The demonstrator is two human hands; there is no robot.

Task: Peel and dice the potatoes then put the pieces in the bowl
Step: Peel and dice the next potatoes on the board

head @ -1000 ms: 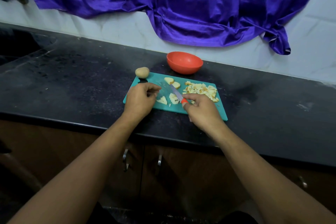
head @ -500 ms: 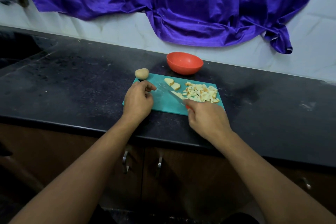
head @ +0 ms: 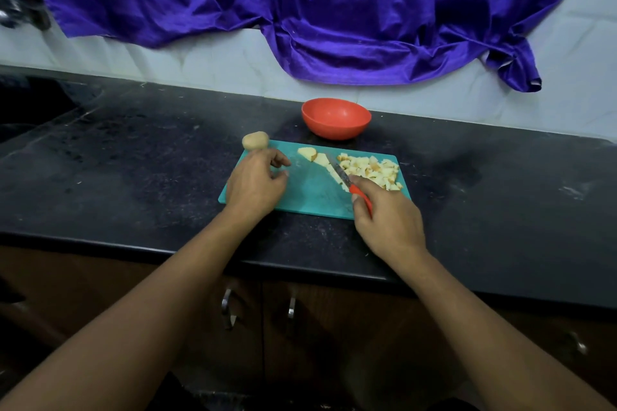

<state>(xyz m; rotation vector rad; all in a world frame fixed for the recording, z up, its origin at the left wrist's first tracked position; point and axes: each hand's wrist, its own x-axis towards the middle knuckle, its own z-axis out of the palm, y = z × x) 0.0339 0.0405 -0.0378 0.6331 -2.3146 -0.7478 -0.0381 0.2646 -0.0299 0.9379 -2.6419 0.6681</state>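
A teal cutting board (head: 310,195) lies on the dark worktop (head: 133,177). On its far right part sits a heap of pale yellow potato dice (head: 370,168), some with browner faces. Two larger peeled pieces (head: 307,153) lie just left of the heap. One whole unpeeled potato (head: 255,140) rests at the board's far left corner, and the orange bowl (head: 335,118) stands behind the board. The right hand (head: 387,220) grips the red-handled knife (head: 338,173), its blade lying against the heap's left edge. The left hand (head: 255,182), fingers loosely curled and holding nothing, seems to rest on the board's left side.
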